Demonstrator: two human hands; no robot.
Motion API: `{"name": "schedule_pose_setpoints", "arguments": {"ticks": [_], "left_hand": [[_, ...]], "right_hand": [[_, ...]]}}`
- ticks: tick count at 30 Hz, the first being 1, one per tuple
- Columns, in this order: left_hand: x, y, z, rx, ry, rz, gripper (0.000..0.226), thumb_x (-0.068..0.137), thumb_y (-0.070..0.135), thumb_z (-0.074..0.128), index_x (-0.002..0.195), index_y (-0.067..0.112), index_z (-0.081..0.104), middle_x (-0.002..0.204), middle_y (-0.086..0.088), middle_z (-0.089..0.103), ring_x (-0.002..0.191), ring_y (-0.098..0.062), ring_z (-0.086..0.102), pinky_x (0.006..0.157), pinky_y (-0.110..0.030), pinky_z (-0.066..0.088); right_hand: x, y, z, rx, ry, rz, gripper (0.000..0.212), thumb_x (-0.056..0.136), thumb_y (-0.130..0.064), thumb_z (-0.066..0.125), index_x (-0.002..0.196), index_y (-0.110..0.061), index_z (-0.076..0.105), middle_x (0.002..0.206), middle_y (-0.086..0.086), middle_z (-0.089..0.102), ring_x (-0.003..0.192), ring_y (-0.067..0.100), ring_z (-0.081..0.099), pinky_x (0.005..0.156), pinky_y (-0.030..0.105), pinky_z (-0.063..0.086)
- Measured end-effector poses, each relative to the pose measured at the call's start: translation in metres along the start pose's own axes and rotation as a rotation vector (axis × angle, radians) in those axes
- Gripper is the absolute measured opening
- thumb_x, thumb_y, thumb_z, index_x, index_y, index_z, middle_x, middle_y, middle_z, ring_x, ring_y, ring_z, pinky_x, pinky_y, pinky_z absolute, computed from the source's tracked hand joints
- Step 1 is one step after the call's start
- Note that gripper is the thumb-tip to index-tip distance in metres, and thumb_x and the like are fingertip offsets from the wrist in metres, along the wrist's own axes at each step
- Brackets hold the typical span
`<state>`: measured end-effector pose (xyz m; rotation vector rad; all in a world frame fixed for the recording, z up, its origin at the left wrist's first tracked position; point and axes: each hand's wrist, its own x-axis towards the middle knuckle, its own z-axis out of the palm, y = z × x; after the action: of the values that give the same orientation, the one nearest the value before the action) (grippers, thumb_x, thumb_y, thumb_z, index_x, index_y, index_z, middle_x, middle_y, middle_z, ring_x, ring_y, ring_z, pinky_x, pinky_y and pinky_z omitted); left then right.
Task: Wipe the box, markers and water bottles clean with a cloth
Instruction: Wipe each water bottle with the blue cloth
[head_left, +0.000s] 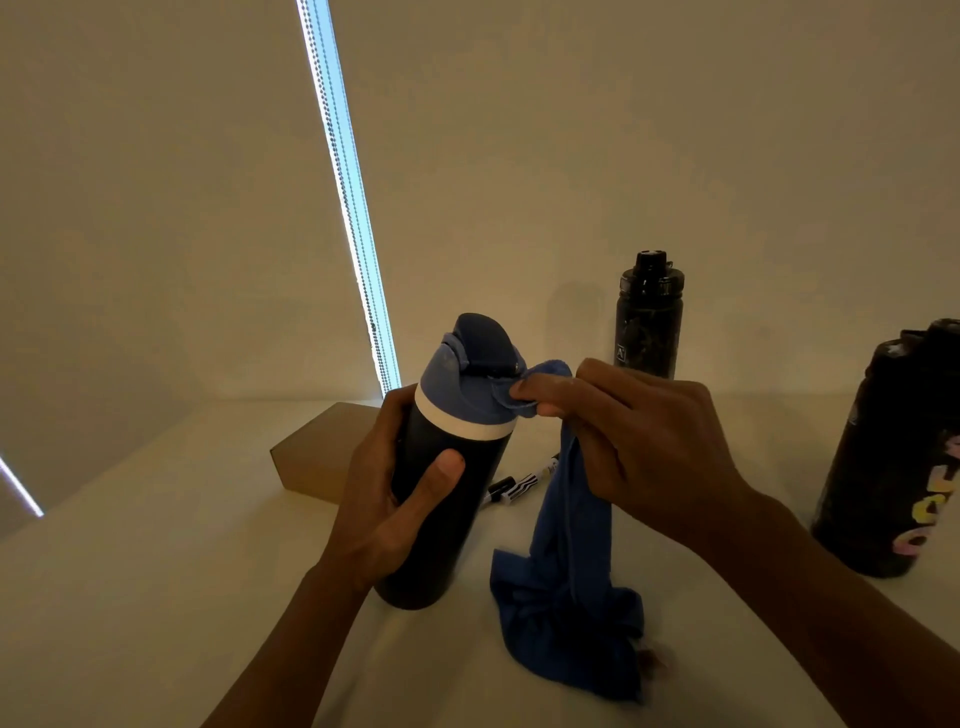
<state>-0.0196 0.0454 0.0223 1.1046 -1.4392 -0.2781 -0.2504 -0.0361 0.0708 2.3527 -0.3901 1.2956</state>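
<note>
Gripping the bottle (467, 512) mid-body with the left hand (382, 499), base on the tabletop (156, 597); pinching the soft cloth (571, 545) against its lid (467, 397) with the right hand (649, 441). Probably rigid, smooth, slippery: best held firmly.

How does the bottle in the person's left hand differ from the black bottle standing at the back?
The held bottle has a blue lid above a white band; the back bottle has a black lid. The held bottle leans in the left hand while the right hand holds the blue cloth against its lid; the back bottle stands upright, untouched. Both have dark bodies and lids on.
</note>
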Motion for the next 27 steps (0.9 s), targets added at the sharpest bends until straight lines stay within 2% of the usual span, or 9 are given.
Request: {"name": "schedule_pose_setpoints", "arguments": {"ticks": [3, 5, 7, 9, 12, 15, 17, 20, 27], "left_hand": [[0.0, -0.002, -0.001, -0.009, 0.004, -0.018, 0.055, 0.076, 0.087, 0.059, 0.126, 0.074, 0.042, 0.127, 0.036, 0.061, 0.119, 0.004, 0.062, 0.088, -0.012, 0.053], [0.001, -0.004, -0.002, -0.017, 0.011, -0.023, 0.061, 0.077, 0.087, 0.059, 0.132, 0.065, 0.043, 0.129, 0.032, 0.062, 0.12, 0.0, 0.063, 0.091, -0.017, 0.055], [0.001, -0.006, -0.001, -0.016, 0.01, -0.017, 0.068, 0.079, 0.085, 0.059, 0.137, 0.051, 0.044, 0.131, 0.027, 0.063, 0.122, -0.004, 0.064, 0.094, -0.021, 0.056], [0.001, -0.004, -0.001, -0.017, 0.004, -0.007, 0.064, 0.081, 0.083, 0.059, 0.136, 0.053, 0.045, 0.131, 0.027, 0.063, 0.121, -0.004, 0.064, 0.092, -0.02, 0.056], [0.0, 0.0, -0.001, -0.006, 0.007, 0.0, 0.05, 0.082, 0.082, 0.058, 0.128, 0.068, 0.045, 0.128, 0.031, 0.063, 0.118, 0.001, 0.064, 0.089, -0.014, 0.054], [0.001, -0.002, 0.0, -0.003, 0.014, 0.011, 0.054, 0.081, 0.083, 0.058, 0.13, 0.064, 0.045, 0.128, 0.029, 0.064, 0.119, -0.003, 0.065, 0.089, -0.016, 0.055], [0.001, -0.002, 0.0, -0.005, 0.01, 0.006, 0.055, 0.081, 0.084, 0.058, 0.13, 0.064, 0.044, 0.128, 0.03, 0.063, 0.118, -0.002, 0.065, 0.09, -0.017, 0.055], [0.001, -0.001, 0.0, 0.013, -0.004, 0.011, 0.054, 0.079, 0.084, 0.059, 0.128, 0.07, 0.042, 0.128, 0.032, 0.062, 0.117, 0.001, 0.064, 0.089, -0.015, 0.055], [0.001, -0.001, 0.003, 0.053, -0.055, 0.029, 0.057, 0.083, 0.078, 0.062, 0.133, 0.058, 0.045, 0.128, 0.022, 0.064, 0.118, -0.009, 0.066, 0.089, -0.02, 0.057]], "right_hand": [[-0.001, 0.005, 0.001, 0.072, 0.007, 0.046, 0.029, 0.097, -0.023, 0.048, 0.126, -0.021, 0.056, 0.09, -0.003, 0.064, 0.071, 0.008, 0.056, 0.069, 0.019, 0.043], [-0.002, 0.007, 0.004, 0.178, 0.06, 0.173, 0.027, 0.101, -0.028, 0.048, 0.121, -0.017, 0.062, 0.094, -0.004, 0.066, 0.073, 0.002, 0.055, 0.071, 0.014, 0.044], [0.0, 0.007, 0.006, 0.268, 0.14, 0.298, 0.041, 0.105, -0.039, 0.041, 0.121, -0.011, 0.065, 0.104, -0.007, 0.068, 0.078, -0.005, 0.055, 0.072, 0.012, 0.047], [0.005, 0.004, 0.006, 0.339, 0.202, 0.345, 0.041, 0.105, -0.04, 0.039, 0.125, -0.013, 0.062, 0.105, -0.012, 0.063, 0.08, -0.009, 0.055, 0.075, 0.012, 0.049], [0.005, -0.004, 0.009, 0.296, 0.129, 0.258, 0.031, 0.105, -0.028, 0.047, 0.134, -0.022, 0.057, 0.094, -0.014, 0.059, 0.07, 0.0, 0.055, 0.069, 0.012, 0.046], [-0.004, -0.007, 0.017, 0.098, -0.017, 0.094, 0.036, 0.101, -0.023, 0.047, 0.136, -0.024, 0.051, 0.089, -0.005, 0.063, 0.068, 0.008, 0.056, 0.063, 0.022, 0.049], [-0.006, -0.005, 0.018, -0.039, -0.024, 0.044, 0.04, 0.097, -0.025, 0.051, 0.136, -0.022, 0.046, 0.09, 0.0, 0.064, 0.068, 0.012, 0.058, 0.06, 0.024, 0.051], [-0.003, -0.002, 0.012, -0.154, -0.012, 0.033, 0.051, 0.088, -0.021, 0.063, 0.135, -0.025, 0.044, 0.092, 0.005, 0.063, 0.071, 0.021, 0.063, 0.057, 0.033, 0.052], [-0.003, -0.001, 0.015, -0.119, -0.015, 0.081, 0.066, 0.071, -0.017, 0.074, 0.129, -0.022, 0.045, 0.097, 0.012, 0.064, 0.074, 0.029, 0.066, 0.06, 0.039, 0.057]]}}
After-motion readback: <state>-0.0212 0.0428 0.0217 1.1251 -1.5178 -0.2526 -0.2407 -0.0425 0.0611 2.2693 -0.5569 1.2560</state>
